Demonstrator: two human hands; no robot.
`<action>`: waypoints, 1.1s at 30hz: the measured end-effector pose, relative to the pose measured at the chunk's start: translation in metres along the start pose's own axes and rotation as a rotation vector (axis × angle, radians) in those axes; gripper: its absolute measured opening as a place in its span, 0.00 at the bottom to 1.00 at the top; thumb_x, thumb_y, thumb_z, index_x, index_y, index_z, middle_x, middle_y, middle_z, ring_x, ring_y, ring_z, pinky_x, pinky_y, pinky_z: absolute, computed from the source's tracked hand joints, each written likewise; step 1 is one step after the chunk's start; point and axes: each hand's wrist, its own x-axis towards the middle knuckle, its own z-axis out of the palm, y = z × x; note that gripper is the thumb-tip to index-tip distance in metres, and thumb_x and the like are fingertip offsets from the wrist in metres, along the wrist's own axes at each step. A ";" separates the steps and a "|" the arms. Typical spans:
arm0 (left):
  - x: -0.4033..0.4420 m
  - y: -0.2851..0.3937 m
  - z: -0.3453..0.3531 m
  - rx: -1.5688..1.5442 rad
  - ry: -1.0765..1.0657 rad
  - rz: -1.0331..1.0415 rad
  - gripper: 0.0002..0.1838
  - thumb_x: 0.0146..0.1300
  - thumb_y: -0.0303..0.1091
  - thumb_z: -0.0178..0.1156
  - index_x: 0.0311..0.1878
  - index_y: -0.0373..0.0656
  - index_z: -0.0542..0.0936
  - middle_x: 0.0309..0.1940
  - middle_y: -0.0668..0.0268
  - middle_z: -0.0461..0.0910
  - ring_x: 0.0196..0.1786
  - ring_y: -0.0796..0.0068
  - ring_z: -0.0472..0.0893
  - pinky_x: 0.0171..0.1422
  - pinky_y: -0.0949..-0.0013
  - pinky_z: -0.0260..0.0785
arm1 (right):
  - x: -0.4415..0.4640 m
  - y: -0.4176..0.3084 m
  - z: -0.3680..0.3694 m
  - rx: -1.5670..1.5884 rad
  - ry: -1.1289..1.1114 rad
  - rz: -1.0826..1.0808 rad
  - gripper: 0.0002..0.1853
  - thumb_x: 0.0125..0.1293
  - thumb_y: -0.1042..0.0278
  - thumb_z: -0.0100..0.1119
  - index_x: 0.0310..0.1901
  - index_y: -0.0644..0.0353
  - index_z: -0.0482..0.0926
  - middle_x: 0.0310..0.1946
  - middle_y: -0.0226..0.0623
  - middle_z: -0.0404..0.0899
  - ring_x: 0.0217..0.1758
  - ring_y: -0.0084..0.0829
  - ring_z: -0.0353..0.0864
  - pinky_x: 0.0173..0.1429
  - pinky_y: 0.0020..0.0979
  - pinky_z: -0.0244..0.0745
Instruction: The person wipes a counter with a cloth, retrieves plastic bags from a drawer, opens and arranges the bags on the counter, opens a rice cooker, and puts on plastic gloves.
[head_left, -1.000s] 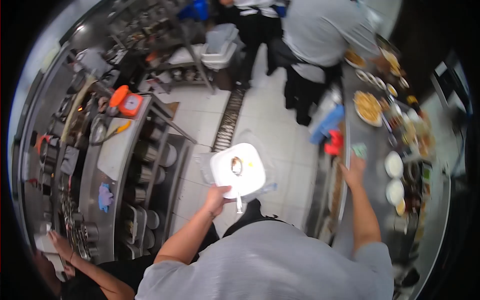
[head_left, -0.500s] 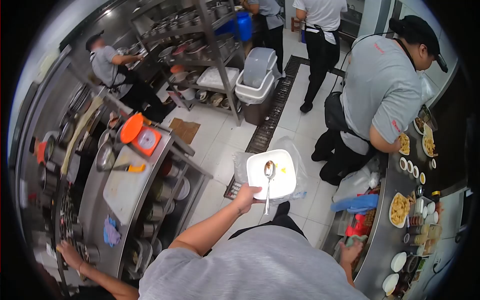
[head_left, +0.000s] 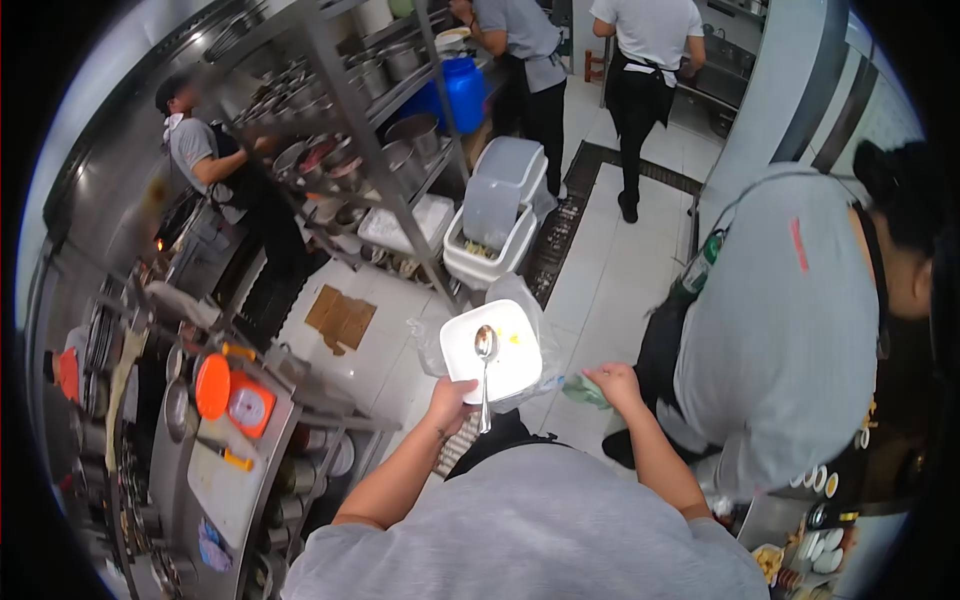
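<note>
The two hands are apart. The left hand (head_left: 452,402) is clamped on the near left edge of a square white plate (head_left: 510,368), its thumb over the smooth rim; the plate has rounded corners and a glossy face flecked with yellow food scraps. A shiny metal spoon (head_left: 485,345) lies on it, its oval bowl toward the far side and its slim handle jutting over the near edge. Thin, wrinkled clear plastic (head_left: 428,350) spreads around the plate. To the right, the right hand (head_left: 615,383) pinches a soft, crumpled green piece (head_left: 585,391), whose material I cannot tell.

Below run smooth white floor tiles (head_left: 600,260), with a flat brown cardboard sheet (head_left: 340,318) at far left. On the left, a steel counter carries a pale, stained cutting board (head_left: 222,490), a yellow-handled tool (head_left: 237,459), an orange dial scale (head_left: 250,408) and a rumpled bluish cloth (head_left: 212,548). Beyond the plate stand white plastic tubs (head_left: 487,262); near right, a person in a grey knit shirt (head_left: 785,310) bends forward.
</note>
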 end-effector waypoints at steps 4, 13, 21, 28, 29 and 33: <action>0.087 0.059 0.033 0.065 -0.059 0.009 0.16 0.58 0.25 0.52 0.50 0.31 0.70 0.42 0.56 0.78 0.39 0.65 0.81 0.37 0.62 0.77 | 0.078 -0.030 -0.022 0.149 -0.026 -0.013 0.14 0.49 0.57 0.68 0.28 0.61 0.80 0.14 0.36 0.71 0.20 0.30 0.72 0.31 0.33 0.69; 0.321 0.165 0.175 0.149 -0.397 -0.092 0.18 0.56 0.23 0.52 0.50 0.27 0.70 0.42 0.52 0.78 0.39 0.62 0.82 0.37 0.62 0.78 | 0.198 0.038 -0.056 0.474 0.365 0.352 0.09 0.55 0.71 0.64 0.38 0.63 0.80 0.27 0.28 0.75 0.30 0.19 0.72 0.35 0.23 0.68; 0.496 0.236 0.340 0.125 -0.566 -0.191 0.16 0.58 0.22 0.50 0.50 0.26 0.69 0.41 0.52 0.78 0.38 0.60 0.82 0.38 0.59 0.80 | 0.370 0.067 -0.150 0.711 0.726 0.449 0.06 0.56 0.71 0.62 0.33 0.65 0.80 0.24 0.25 0.74 0.28 0.18 0.68 0.33 0.21 0.64; 0.621 0.304 0.426 0.109 -0.436 -0.144 0.16 0.56 0.22 0.53 0.48 0.24 0.71 0.38 0.51 0.78 0.36 0.60 0.82 0.34 0.59 0.79 | 0.613 0.034 -0.285 0.568 0.553 0.240 0.08 0.56 0.68 0.62 0.33 0.65 0.80 0.26 0.29 0.76 0.32 0.20 0.72 0.37 0.24 0.68; 0.641 0.317 0.433 0.135 -0.402 -0.148 0.16 0.55 0.22 0.53 0.47 0.24 0.72 0.38 0.51 0.78 0.36 0.60 0.82 0.34 0.58 0.79 | 0.657 0.033 -0.298 0.443 0.514 0.185 0.11 0.56 0.65 0.62 0.35 0.64 0.80 0.26 0.32 0.78 0.31 0.23 0.74 0.38 0.27 0.69; 0.734 0.350 0.464 0.111 -0.349 -0.100 0.16 0.56 0.22 0.51 0.48 0.26 0.71 0.40 0.50 0.78 0.39 0.57 0.82 0.38 0.55 0.78 | 0.803 0.001 -0.359 0.112 0.371 -0.038 0.12 0.56 0.59 0.61 0.37 0.58 0.80 0.27 0.40 0.79 0.32 0.35 0.78 0.40 0.34 0.72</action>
